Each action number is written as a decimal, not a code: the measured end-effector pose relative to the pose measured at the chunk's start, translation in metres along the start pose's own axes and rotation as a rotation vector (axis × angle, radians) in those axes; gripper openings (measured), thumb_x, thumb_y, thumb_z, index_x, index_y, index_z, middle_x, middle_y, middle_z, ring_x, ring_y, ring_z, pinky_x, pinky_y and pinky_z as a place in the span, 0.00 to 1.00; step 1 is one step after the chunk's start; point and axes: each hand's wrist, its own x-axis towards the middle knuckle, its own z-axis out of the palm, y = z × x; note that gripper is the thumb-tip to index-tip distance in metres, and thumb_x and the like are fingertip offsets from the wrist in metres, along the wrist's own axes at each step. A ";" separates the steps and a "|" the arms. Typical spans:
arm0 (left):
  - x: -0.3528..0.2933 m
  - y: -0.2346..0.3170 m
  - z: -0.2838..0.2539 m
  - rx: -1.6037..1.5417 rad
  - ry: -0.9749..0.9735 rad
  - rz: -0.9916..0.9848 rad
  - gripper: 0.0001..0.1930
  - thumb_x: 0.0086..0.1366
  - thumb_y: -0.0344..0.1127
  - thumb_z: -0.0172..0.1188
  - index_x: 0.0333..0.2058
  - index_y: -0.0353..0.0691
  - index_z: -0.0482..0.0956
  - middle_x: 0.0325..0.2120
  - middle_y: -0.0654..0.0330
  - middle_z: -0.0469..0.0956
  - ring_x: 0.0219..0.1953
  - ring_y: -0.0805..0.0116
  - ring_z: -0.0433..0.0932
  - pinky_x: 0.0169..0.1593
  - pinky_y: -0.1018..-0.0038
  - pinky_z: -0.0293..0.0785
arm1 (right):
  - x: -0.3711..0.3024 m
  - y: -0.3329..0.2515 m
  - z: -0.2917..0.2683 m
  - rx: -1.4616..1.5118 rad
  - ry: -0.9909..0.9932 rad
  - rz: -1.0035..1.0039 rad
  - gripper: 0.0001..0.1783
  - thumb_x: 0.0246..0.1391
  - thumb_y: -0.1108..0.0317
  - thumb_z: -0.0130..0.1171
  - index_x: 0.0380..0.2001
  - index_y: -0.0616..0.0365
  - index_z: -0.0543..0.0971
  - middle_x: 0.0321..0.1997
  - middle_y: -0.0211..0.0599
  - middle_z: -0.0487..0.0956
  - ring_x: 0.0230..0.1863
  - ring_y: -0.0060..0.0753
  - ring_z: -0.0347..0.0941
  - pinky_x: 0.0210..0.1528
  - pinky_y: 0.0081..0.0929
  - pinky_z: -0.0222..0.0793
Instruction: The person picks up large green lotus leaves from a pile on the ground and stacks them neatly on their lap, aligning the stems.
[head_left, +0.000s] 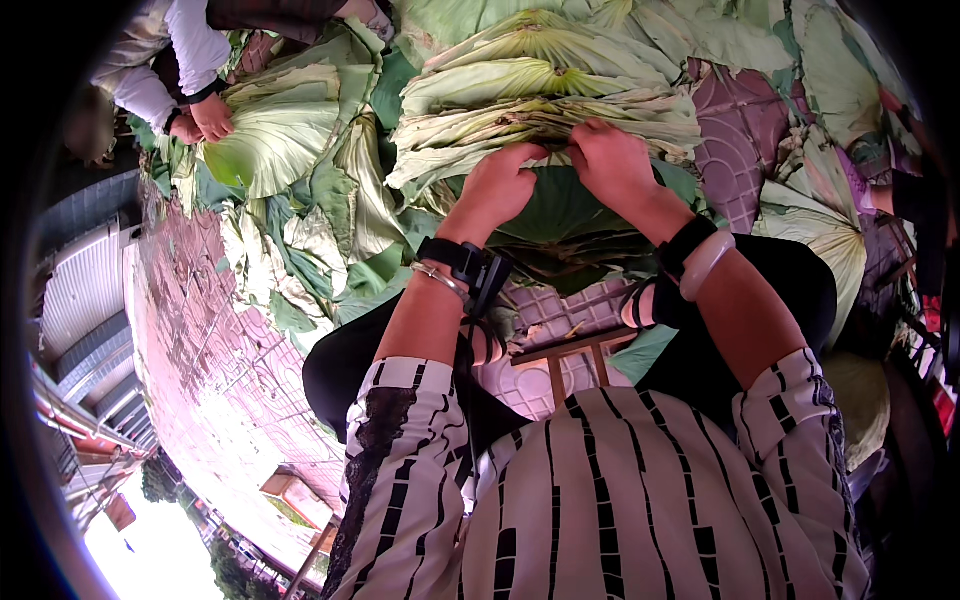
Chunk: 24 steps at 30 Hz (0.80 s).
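A thick stack of large lotus leaves [545, 85], pale green and folded in layers, lies in front of my knees. My left hand [503, 184] and my right hand [612, 165] meet at its near edge, a short gap apart. The fingers of both are bent and pinched on the edge of a leaf, though the fingertips are partly hidden. Beneath my hands hangs a darker green leaf [550, 205], its ribs running down towards my feet. Black bands circle both wrists, with a bangle beside each.
At the upper left another person's hands [208, 118] hold a fanned lotus leaf [285, 125]. Crumpled leaves [310, 250] lie left of the stack. More leaves [815, 225] spread on the right, near another person's arm. A wooden stool [570, 355] stands between my feet on the paving [240, 350].
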 end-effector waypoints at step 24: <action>0.004 0.019 -0.012 -0.050 0.069 -0.014 0.17 0.62 0.27 0.50 0.48 0.40 0.81 0.42 0.52 0.83 0.46 0.59 0.82 0.53 0.68 0.74 | -0.025 -0.016 0.017 0.111 -0.347 -0.148 0.08 0.50 0.65 0.59 0.28 0.60 0.79 0.34 0.39 0.78 0.45 0.47 0.77 0.44 0.43 0.76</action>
